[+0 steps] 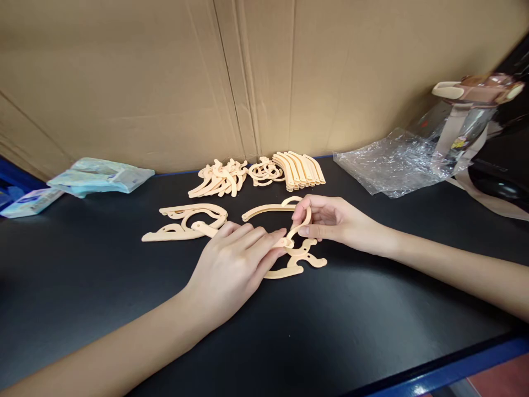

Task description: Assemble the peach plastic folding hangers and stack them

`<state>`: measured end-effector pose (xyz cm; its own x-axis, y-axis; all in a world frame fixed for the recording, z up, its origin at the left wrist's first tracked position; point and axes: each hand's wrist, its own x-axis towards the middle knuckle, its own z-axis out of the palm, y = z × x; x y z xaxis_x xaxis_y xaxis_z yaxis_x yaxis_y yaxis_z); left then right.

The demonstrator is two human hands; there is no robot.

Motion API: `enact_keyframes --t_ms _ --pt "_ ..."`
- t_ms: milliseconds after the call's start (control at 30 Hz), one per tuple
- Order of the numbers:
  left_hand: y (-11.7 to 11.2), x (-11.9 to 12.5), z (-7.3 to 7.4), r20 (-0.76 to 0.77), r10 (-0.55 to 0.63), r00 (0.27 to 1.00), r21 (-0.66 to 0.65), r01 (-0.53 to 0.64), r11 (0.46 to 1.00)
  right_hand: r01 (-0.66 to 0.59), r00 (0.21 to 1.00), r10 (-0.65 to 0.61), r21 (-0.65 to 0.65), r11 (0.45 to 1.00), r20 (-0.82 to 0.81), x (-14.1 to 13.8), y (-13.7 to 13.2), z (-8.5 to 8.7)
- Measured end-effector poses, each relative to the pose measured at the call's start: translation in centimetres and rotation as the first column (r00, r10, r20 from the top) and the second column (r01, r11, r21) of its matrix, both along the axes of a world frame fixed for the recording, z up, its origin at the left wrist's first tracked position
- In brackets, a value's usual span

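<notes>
Pinched between the fingers of my left hand (237,256) is a peach plastic hanger arm (205,229), its middle covered by the hand. My right hand (330,220) grips a curved hanger hook (306,221), whose lower end meets the arm's right tip. Whether the two are joined I cannot tell. Beneath the hands, on the table, lie a wavy centre piece (303,253) and another arm (285,272), partly hidden. A longer curved arm (264,209) lies just beyond. To the left rest assembled folding hanger parts (165,235).
At the back of the black table (103,286) sit a heap of wavy pieces (221,177), a pile of hooks (266,171) and a row of arms (300,170). Clear plastic wrap (384,162) and a bottle (471,116) stand right; tissue packs (101,176) lie left. Cardboard (144,82) forms a wall behind.
</notes>
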<state>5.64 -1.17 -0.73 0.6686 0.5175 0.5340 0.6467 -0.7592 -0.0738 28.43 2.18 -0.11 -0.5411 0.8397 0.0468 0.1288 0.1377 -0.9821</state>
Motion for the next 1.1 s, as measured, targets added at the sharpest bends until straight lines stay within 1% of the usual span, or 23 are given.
enact_keyframes --t_ms 100,167,200,233,267,300,333,367,400,433,467,500,567,600,667,767,800,867,933,1033,1100 --pt "0.0 0.0 -0.1 0.007 0.014 1.0 0.007 -0.014 1.0 0.014 1.0 -0.014 0.042 0.999 0.002 -0.1 -0.2 0.0" --pt "-0.1 -0.1 -0.2 0.033 0.026 0.999 -0.025 -0.025 0.999 0.022 1.0 -0.022 0.079 0.997 -0.009 -0.1 -0.5 0.0" --pt "-0.1 -0.1 -0.2 0.063 0.04 0.997 -0.065 -0.036 0.997 0.036 0.999 -0.034 0.103 0.994 -0.022 -0.1 -0.6 -0.1" --pt "-0.2 -0.2 -0.1 0.107 0.064 0.992 -0.132 -0.05 0.99 0.062 0.998 -0.058 0.139 0.988 -0.031 0.0 -0.7 -0.1" --pt "-0.2 -0.3 0.0 0.16 0.102 0.982 -0.226 -0.065 0.972 0.099 0.995 -0.096 0.193 0.976 -0.028 0.2 -0.7 -0.1" --pt "-0.1 -0.4 0.2 0.217 0.153 0.964 -0.336 -0.074 0.939 0.14 0.99 -0.144 0.27 0.953 -0.006 0.3 -0.6 -0.1" --pt "0.0 -0.5 0.4 0.274 0.212 0.938 -0.448 -0.071 0.891 0.168 0.98 -0.196 0.369 0.914 0.039 0.6 -0.5 -0.2" --pt "0.2 -0.7 0.7 0.32 0.273 0.907 -0.558 -0.052 0.828 0.168 0.964 -0.246 0.481 0.86 0.103 0.8 -0.3 -0.3" --pt "0.4 -0.8 1.1 0.364 0.326 0.873 -0.638 -0.022 0.77 0.135 0.942 -0.288 0.588 0.797 0.175 1.0 -0.1 -0.4" --pt "0.6 -1.0 1.4 0.393 0.369 0.842 -0.704 0.018 0.71 0.071 0.915 -0.317 0.674 0.735 0.25 1.2 0.2 -0.5" --pt "0.8 -1.1 1.7 0.407 0.406 0.818 -0.768 0.065 0.637 -0.006 0.887 -0.334 0.729 0.684 0.32 1.3 0.4 -0.6" --pt "1.1 -1.3 2.0 0.409 0.448 0.795 -0.82 0.104 0.563 -0.077 0.858 -0.344 0.758 0.648 0.381 1.4 0.7 -0.8" --pt "1.3 -1.6 2.4 0.414 0.524 0.744 -0.881 0.184 0.436 -0.161 0.809 -0.365 0.772 0.615 0.46 1.4 0.9 -1.0" --pt "1.4 -1.7 2.5 0.416 0.556 0.719 -0.896 0.219 0.387 -0.174 0.789 -0.384 0.775 0.608 0.479 1.3 1.0 -1.1" --pt "1.5 -1.8 2.4 0.417 0.611 0.673 -0.908 0.279 0.313 -0.174 0.757 -0.437 0.795 0.582 0.486 1.2 0.9 -1.1" --pt "1.4 -1.6 2.3 0.391 0.698 0.6 -0.917 0.321 0.238 -0.178 0.728 -0.491 0.824 0.538 0.479 1.1 0.7 -1.1" --pt "1.4 -1.5 2.3 0.381 0.724 0.575 -0.918 0.332 0.219 -0.187 0.721 -0.493 0.822 0.539 0.487 1.1 0.7 -1.2" --pt "1.3 -1.3 2.4 0.372 0.755 0.54 -0.914 0.355 0.196 -0.191 0.711 -0.485 0.804 0.563 0.509 1.0 0.6 -1.2" --pt "1.3 -1.2 2.5 0.377 0.755 0.536 -0.907 0.377 0.185 -0.157 0.722 -0.473 0.785 0.6 0.505 1.0 0.6 -1.3" --pt "1.3 -1.2 2.5 0.358 0.752 0.553 -0.916 0.362 0.17 -0.028 0.795 -0.435 0.743 0.669 0.422 1.0 0.7 -1.2" --pt "1.3 -1.3 2.5 0.333 0.756 0.563 -0.925 0.353 0.144 0.063 0.844 -0.407 0.688 0.723 0.35 1.0 0.8 -1.1"
